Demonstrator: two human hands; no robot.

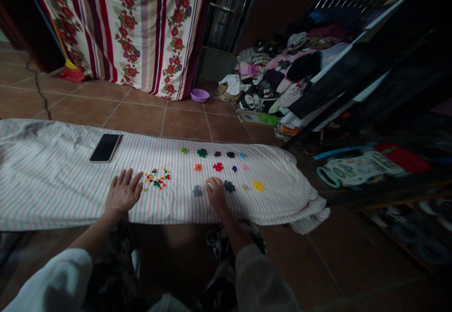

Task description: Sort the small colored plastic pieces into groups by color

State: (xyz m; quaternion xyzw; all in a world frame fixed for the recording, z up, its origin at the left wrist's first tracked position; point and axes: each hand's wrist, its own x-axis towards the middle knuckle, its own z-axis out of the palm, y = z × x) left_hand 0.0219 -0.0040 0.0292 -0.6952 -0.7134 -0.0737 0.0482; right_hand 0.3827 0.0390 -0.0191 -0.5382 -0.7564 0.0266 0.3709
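Note:
A striped cloth [52, 180] lies across the tiled floor. My left hand [123, 192] rests flat on it, fingers spread, just left of a mixed heap of small coloured pieces [156, 178]. My right hand [216, 193] lies on the cloth with its fingers curled, between a grey pile [197, 191] and a dark blue pile [229, 186]. What its fingertips hold is hidden. Beyond lie separate small piles: green [202, 152], orange [198, 167], red [218, 166], yellow [258, 185] and several more.
A black phone [105, 147] lies on the cloth at the back left. A floral curtain [141, 24] hangs behind, with a purple bowl [199, 95] on the floor and a heap of clothes [282, 76] at the right. A toy [349, 168] lies right.

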